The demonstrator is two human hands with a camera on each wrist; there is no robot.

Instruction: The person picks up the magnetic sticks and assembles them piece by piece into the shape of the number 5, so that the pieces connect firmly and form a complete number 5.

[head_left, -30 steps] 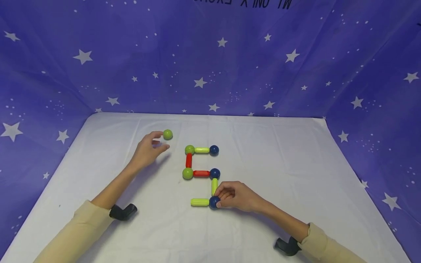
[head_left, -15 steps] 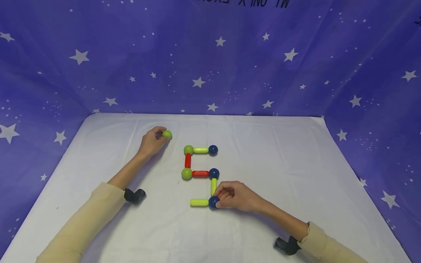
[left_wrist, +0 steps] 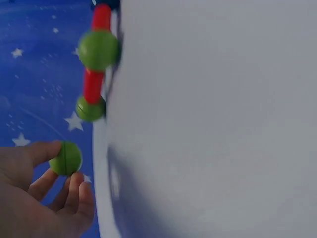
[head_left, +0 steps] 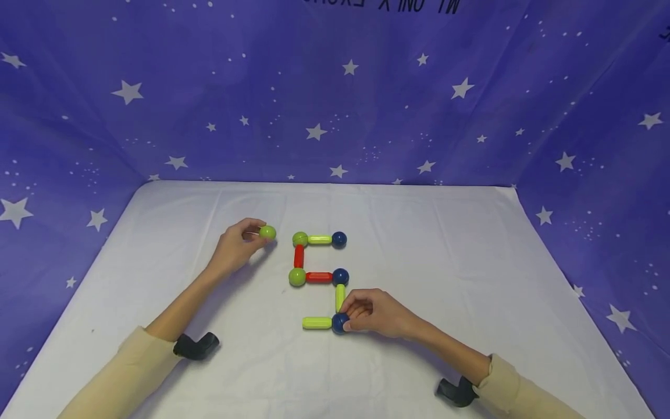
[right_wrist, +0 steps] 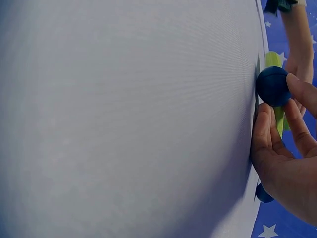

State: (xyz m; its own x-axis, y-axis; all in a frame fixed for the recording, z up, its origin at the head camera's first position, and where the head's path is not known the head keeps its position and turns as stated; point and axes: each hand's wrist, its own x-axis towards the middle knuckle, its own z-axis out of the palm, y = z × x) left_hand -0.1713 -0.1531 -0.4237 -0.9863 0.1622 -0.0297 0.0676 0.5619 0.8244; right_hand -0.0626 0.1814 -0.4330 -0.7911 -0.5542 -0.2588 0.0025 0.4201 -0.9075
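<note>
My left hand (head_left: 238,247) pinches a loose green ball (head_left: 267,233) between thumb and fingers, left of the joined pieces; the left wrist view shows the same green ball (left_wrist: 66,158) at the fingertips. With thumb and fingers my right hand (head_left: 379,313) holds the nearest blue ball (head_left: 340,323), also seen as a blue ball (right_wrist: 274,86) in the right wrist view. That ball joins a yellow-green rod (head_left: 317,323) pointing left and another rod (head_left: 341,297) running up to a middle blue ball (head_left: 341,276). From there a red rod (head_left: 319,277) leads to a green ball (head_left: 297,277).
A second red rod (head_left: 299,256) links up to the far green ball (head_left: 300,239), then a yellow-green rod (head_left: 320,239) and a far blue ball (head_left: 339,239). All lie on a white cloth-covered table (head_left: 429,250), with a starry purple curtain (head_left: 335,99) behind.
The left hand has closed its fingers on the loose green ball and brought it toward the near side, level with the far end of the joined pieces. The right hand keeps its place.
</note>
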